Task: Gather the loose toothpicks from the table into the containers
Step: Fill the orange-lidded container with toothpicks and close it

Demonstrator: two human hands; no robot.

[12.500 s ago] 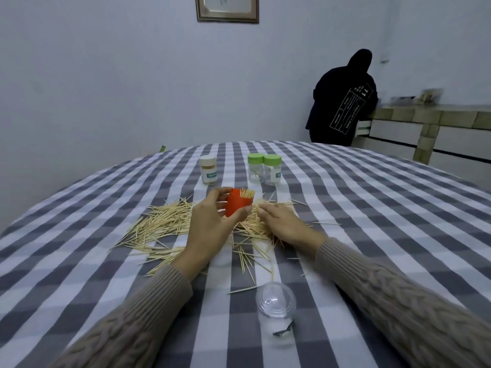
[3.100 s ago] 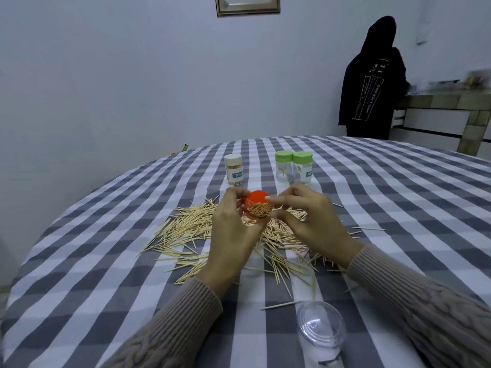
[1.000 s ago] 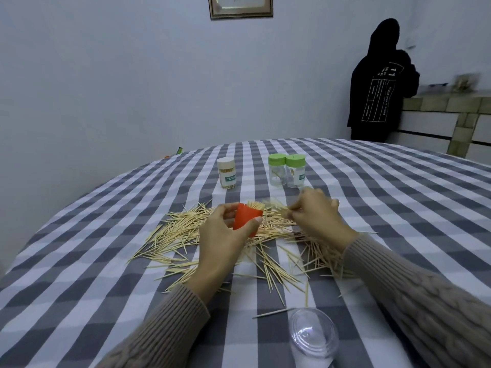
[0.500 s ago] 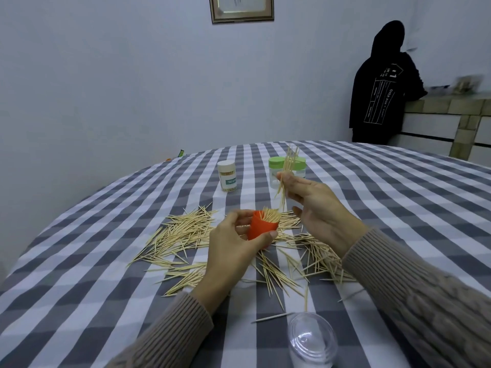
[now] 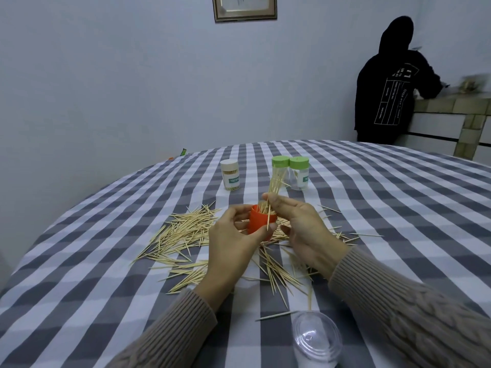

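Because the small bunch of toothpicks (image 5: 273,192) has to go in end-first, I keep my right hand (image 5: 300,229) pinched on it, upright with the tips just over the mouth, while my left hand (image 5: 231,243) is curled round the orange container (image 5: 259,221), lifting it off the table (image 5: 79,261) and tipping it toward the bunch. Most of the loose toothpicks (image 5: 186,235) lie fanned on the cloth under and to both sides of my hands, within easy reach for the next pinch. Farther off stand a white-lidded jar (image 5: 230,175) and two green-lidded jars (image 5: 291,172), capped and parked clear; a clear lid (image 5: 316,338) lies near me.
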